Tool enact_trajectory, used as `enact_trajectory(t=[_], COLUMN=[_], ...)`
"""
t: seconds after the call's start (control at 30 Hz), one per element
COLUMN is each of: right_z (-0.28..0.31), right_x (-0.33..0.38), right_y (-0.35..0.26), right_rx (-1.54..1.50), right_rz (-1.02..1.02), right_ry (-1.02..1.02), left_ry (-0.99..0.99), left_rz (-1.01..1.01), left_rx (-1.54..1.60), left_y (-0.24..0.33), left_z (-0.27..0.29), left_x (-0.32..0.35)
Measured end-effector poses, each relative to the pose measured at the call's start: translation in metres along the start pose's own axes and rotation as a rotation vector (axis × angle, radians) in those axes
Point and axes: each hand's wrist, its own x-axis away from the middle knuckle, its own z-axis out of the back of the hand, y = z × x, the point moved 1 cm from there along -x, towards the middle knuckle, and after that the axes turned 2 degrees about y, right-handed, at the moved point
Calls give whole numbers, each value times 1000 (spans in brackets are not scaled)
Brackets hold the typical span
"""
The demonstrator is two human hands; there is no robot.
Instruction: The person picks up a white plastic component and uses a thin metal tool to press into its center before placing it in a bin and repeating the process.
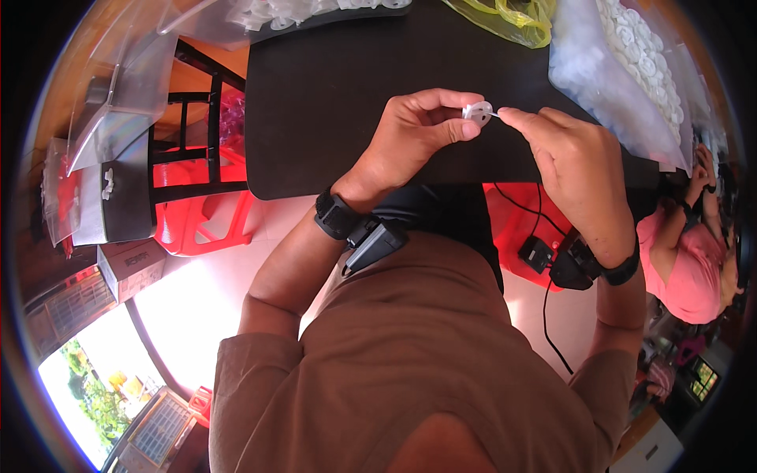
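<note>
My left hand (414,134) pinches a small round white plastic piece (479,112) with openings in it, between thumb and fingers, above the dark table. From the right, my right hand (572,154) comes in with its fingers closed on a thin, pale rod-like piece (494,114). Its tip meets or nearly meets the white piece; which of the two I cannot tell. Most of the thin piece is hidden in my fingers, so its kind stays unclear.
A clear bag of round white plastic pieces (643,59) lies at the table's right. More white pieces (288,12) sit at the far edge, near a yellow plastic bag (512,20). Red stools (201,213) stand beside and below the black table (331,94). A person in pink (690,268) is at the right.
</note>
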Motion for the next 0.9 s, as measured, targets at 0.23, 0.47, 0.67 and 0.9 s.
enact_trajectory(t=[0.23, 0.47, 0.67, 0.9], right_z=[5, 6, 4, 6], right_x=[0, -1, -3, -5], right_y=[0, -2, -4, -6], right_rx=[-94, -90, -25, 42], right_rz=[-49, -36, -7, 9], right_ry=[19, 17, 14, -10], left_ry=[7, 3, 0, -1], left_rz=[6, 13, 19, 16], left_rx=[37, 22, 21, 19], left_y=[1, 2, 2, 2], left_z=[2, 2, 1, 0], left_x=[-1, 0, -1, 0])
